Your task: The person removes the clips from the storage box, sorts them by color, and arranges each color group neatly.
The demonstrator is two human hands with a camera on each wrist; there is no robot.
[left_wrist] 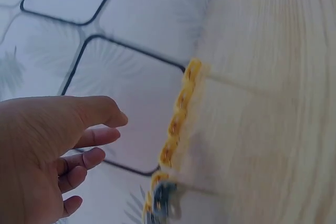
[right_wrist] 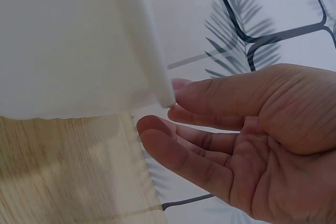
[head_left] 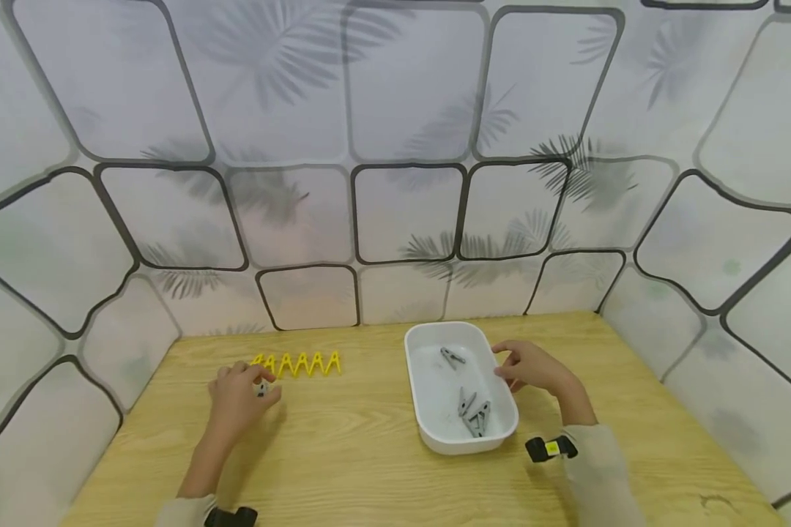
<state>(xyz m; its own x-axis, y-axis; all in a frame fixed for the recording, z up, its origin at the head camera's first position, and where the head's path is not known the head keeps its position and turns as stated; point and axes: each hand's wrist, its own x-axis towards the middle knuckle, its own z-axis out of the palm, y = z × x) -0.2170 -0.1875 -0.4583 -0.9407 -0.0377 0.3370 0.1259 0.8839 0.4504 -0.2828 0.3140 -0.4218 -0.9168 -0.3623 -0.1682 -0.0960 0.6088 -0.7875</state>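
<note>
My left hand (head_left: 240, 399) hovers at the left with loosely bent fingers, holding nothing. Just beyond it, a row of yellow clothespins (head_left: 303, 363) stands in a zigzag on the table. A grey clothespin (head_left: 261, 389) shows between thumb and fingers in the head view, but the left wrist view puts this grey clothespin (left_wrist: 164, 198) apart from the hand, at the row's near end. My right hand (head_left: 530, 366) touches the right rim of a white tray (head_left: 428, 380) with its fingertips. Inside lie several grey clothespins (head_left: 477, 419), one (head_left: 451, 357) towards the back.
All of this stands on a light wooden table (head_left: 349, 468). A patterned wall covering (head_left: 409, 212) borders its back and both sides. The tray's walls are low, with rounded corners. Black straps (head_left: 551, 448) sit on the wrists.
</note>
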